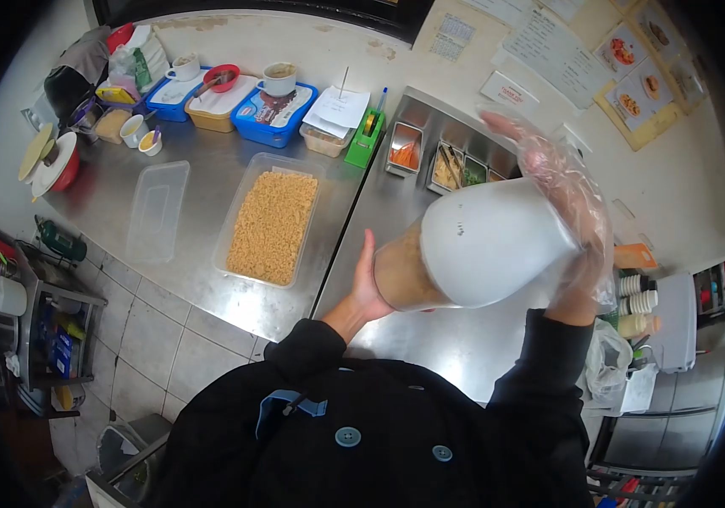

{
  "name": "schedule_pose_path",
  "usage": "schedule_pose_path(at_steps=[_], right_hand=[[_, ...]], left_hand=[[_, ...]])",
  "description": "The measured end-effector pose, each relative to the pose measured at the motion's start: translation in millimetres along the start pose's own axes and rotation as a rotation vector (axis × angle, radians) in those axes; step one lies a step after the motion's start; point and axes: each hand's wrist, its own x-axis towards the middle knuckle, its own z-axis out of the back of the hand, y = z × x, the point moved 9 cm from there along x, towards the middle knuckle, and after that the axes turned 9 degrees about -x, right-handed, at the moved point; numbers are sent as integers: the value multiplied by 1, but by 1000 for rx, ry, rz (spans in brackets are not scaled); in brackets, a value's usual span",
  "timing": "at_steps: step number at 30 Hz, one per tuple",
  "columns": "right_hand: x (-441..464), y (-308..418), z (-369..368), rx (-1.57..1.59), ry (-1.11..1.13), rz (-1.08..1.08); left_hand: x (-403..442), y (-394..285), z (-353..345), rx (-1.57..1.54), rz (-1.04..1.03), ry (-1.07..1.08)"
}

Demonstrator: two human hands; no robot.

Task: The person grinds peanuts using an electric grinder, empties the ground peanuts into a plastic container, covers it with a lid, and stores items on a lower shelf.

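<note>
I hold a large plastic jar point(498, 241) tilted over the steel counter, its white part to the right and a see-through end with brown contents to the left. My left hand point(367, 288) cups the brown end from below, thumb up. My right hand point(561, 182), in a clear plastic glove, lies against the jar's right end with its fingers reaching up; part of its grip is hidden. To the left, a clear rectangular tub point(220, 254) full of golden-brown crumbs point(269, 224) stands on the counter. A clear flat lid point(157, 212) lies beside it.
Along the wall stand blue-edged tubs point(273, 118), cups point(279, 80), a green tape dispenser point(367, 137) and a red bowl point(64, 169). Behind the jar, metal pans point(405, 148) hold chopped food. A shelf rack point(49, 313) stands left; stacked cups point(638, 296) are at right.
</note>
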Motion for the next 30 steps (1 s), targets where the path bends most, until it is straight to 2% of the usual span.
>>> schedule_pose_path(at_steps=[4,15,18,24,30], right_hand=[[-27,1,4,-35,-87,-49],[-25,6,12,-45,-146,-71],[8,-9,11,-39,-66,-82],[92,-58,-28,-71,261,-204],[112,-50,-47,-99,269,-290]], left_hand=[[8,-7,6,38,-93,-8],[6,-4,15,4,-79,-45],[3,10,8,-36,51,46],[6,21,-1,-234,169,203],[3,16,-5,-304,132,178]])
